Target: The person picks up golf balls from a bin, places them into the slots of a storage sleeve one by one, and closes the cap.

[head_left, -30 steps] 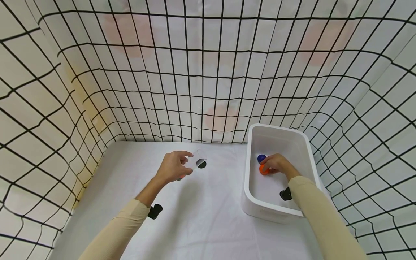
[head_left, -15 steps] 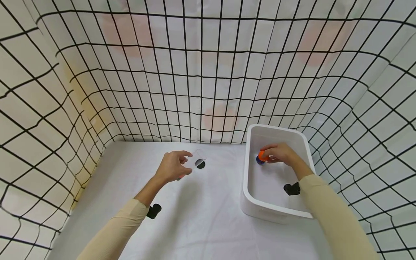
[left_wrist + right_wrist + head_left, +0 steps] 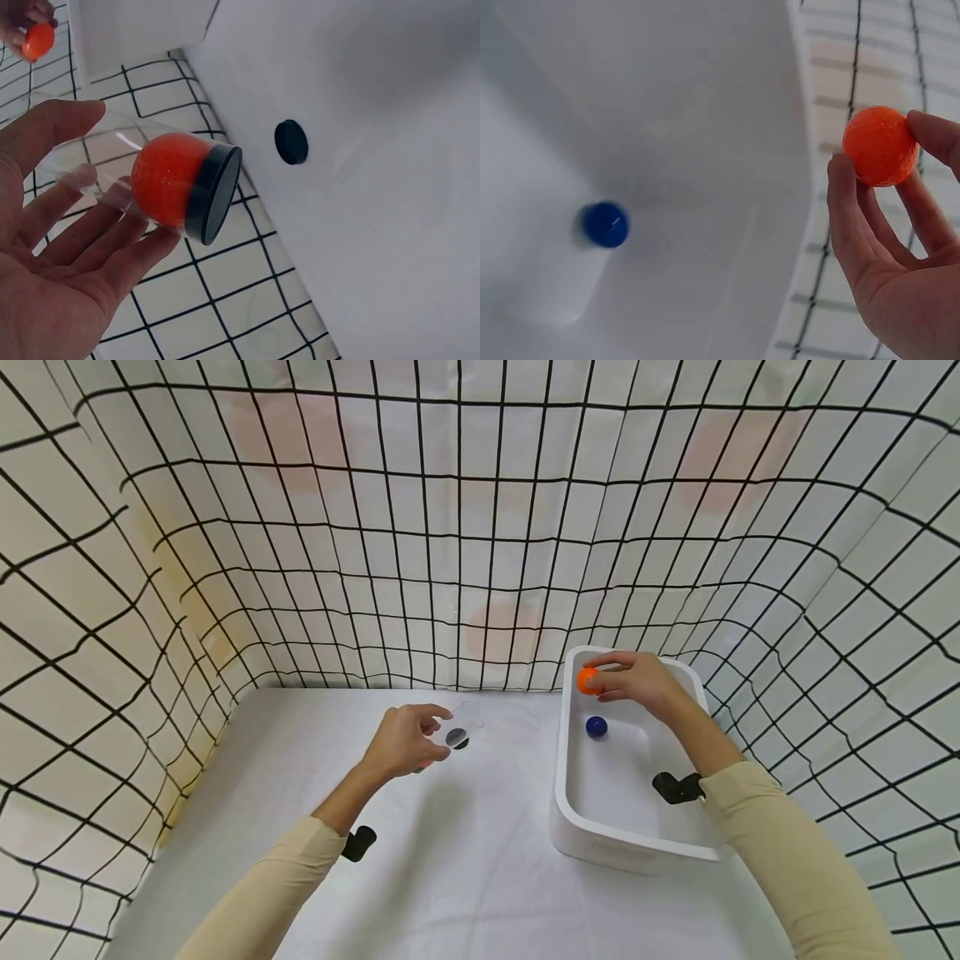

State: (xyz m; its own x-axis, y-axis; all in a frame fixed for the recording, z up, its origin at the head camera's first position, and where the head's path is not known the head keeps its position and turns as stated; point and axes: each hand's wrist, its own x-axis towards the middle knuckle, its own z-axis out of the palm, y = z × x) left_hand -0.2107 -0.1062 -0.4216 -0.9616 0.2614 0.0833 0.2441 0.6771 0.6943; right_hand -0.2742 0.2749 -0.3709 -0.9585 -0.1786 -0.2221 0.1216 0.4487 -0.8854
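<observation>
My left hand [image 3: 408, 739] holds a clear tube [image 3: 112, 161] above the white table, thumb on top and fingers [image 3: 90, 247] beneath. The tube has a black end cap [image 3: 214, 195] and an orange ball [image 3: 166, 186] sits inside against it. A black disc [image 3: 457, 737] lies on the table just past that hand. My right hand [image 3: 626, 681] pinches a second orange ball [image 3: 588, 681] in its fingertips [image 3: 855, 217], up by the far left rim of the white bin [image 3: 558, 777]. On the bin's floor below lies a blue ball [image 3: 596, 727].
The white table [image 3: 465, 877] is walled on three sides by white cloth with a black grid [image 3: 480, 527]. The bin stands at the table's right side. Black camera mounts sit on both wrists [image 3: 358, 843] [image 3: 678, 787].
My right hand has lifted the orange ball off the bin floor, away from the blue ball, up to the far rim. The left hand and tube have barely moved.
</observation>
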